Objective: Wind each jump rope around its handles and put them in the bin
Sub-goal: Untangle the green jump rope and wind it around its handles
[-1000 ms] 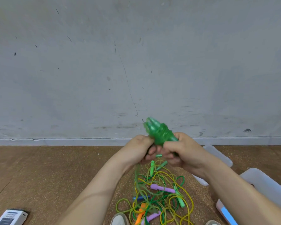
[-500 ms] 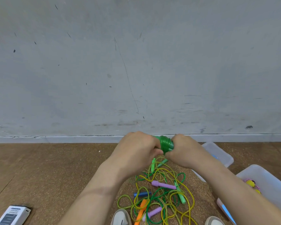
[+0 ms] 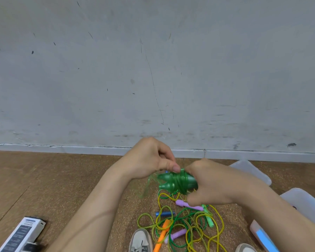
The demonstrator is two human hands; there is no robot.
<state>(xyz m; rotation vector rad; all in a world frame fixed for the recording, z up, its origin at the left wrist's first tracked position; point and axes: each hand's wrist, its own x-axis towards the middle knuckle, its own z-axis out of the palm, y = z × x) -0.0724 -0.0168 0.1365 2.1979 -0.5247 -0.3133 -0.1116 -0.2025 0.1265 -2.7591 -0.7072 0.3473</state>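
Hands close together, backs up | left hand [image 3: 149,160] pinches green jump rope [image 3: 181,181] | right hand [image 3: 216,184] grips its handles [image 3: 166,186]

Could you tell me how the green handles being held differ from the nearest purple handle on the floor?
The green handles are held up by the left hand and right hand; the purple handle lies on the floor. The green handles have cord wound round them; the purple handle is bare. Both are jump-rope handles.

Dark green jump rope [image 3: 178,181] — purple handle [image 3: 188,205], orange handle [image 3: 162,233], brown floor [image 3: 62,179].
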